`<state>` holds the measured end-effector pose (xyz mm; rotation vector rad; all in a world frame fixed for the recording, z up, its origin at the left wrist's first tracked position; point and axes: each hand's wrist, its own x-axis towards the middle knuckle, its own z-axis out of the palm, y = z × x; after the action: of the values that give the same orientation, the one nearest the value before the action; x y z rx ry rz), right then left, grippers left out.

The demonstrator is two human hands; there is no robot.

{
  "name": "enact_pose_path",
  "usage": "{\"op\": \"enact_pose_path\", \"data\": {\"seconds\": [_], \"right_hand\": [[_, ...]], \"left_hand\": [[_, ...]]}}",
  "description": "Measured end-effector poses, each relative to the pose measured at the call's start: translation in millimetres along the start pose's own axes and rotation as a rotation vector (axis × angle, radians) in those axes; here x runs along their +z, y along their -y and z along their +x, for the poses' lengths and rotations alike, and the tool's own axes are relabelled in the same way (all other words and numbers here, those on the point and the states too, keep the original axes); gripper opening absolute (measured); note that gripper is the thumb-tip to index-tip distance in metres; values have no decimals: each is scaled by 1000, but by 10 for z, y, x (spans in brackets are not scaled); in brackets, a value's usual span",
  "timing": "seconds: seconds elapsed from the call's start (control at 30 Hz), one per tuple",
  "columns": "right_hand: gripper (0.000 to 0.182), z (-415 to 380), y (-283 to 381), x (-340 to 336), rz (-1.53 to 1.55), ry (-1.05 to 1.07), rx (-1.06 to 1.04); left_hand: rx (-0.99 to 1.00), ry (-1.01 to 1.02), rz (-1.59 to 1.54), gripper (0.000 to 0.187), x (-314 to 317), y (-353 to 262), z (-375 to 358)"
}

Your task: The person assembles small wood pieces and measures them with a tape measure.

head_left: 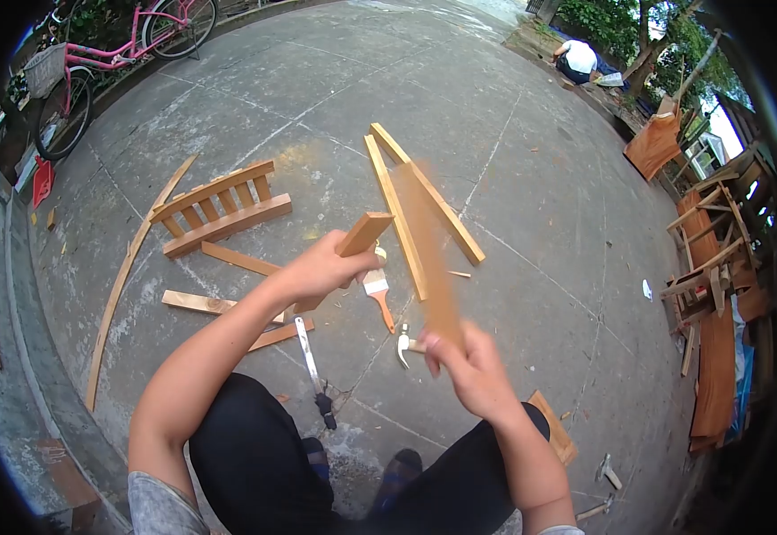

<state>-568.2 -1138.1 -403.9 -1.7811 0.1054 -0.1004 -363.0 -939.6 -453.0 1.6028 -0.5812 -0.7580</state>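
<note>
My left hand (326,267) is closed around a short wooden block (366,234), its upper end standing out above my fingers. My right hand (468,366) grips the lower end of a long flat wooden board (428,259), which is smeared by motion and tilts up and away. On the concrete between my hands lies a paintbrush (378,294) with an orange handle. Close to my right hand is a claw hammer (404,343), its handle partly hidden. Beyond the board, two long wooden strips (442,209) meet in a narrow V.
A slatted wooden frame (223,223), a curved strip (125,276) and loose wood pieces (197,301) lie left. A metal strip with black handle (310,357) rests near my knees. Two more hammers (609,473) lie right. A pink bicycle (112,53), stacked wood (714,357) and a crouching person (577,58) are farther off.
</note>
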Motion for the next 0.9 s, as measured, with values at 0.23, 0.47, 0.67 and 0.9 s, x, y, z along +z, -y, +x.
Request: {"op": "enact_pose_path", "data": {"seconds": [0.23, 0.47, 0.67, 0.9], "right_hand": [[25, 1, 66, 43, -52, -239, -104], [24, -43, -35, 130, -125, -70, -124], [26, -39, 43, 134, -4, -144, -155], [22, -12, 72, 91, -163, 65, 39]], "left_hand": [[-54, 87, -294, 36, 22, -198, -133], [-56, 133, -367, 36, -8, -190, -128], [-57, 148, -337, 34, 5, -179, -128], [-26, 29, -281, 33, 35, -191, -137]]}}
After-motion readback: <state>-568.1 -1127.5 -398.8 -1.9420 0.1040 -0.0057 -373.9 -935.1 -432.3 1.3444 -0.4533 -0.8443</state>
